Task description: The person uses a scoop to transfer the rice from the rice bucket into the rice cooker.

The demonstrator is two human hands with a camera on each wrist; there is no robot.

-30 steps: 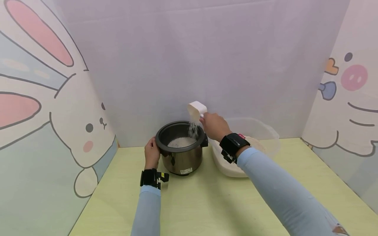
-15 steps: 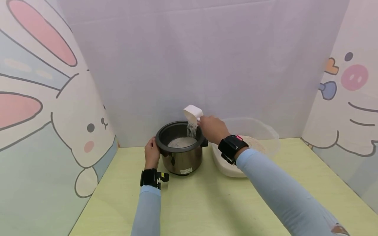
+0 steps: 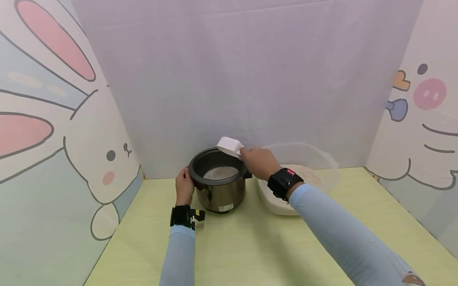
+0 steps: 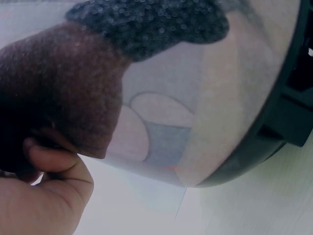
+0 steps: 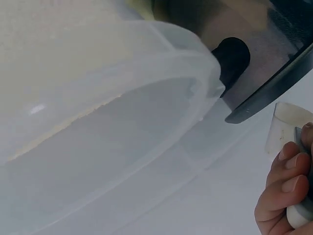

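Note:
A dark metallic rice cooker stands lidless on the table, with white rice inside. My left hand grips its left side near the rim; in the left wrist view, that hand's thumb and fingers curl at a dark part there, partly in shadow. A white measuring scoop is tipped mouth-down over the cooker's back right rim. Its handle is held by my right hand. The right wrist view catches the scoop beyond the curled fingers. No falling grains are visible.
Right of the cooker sits a white container holding rice, with a translucent raised edge or lid behind. Its rim lies near the cooker's black side handle. A pale curtain hangs behind the light green table.
The scoop has moved down and left and turned further over. The stream of rice seen falling earlier has stopped. My left hand and the cooker have stayed put.

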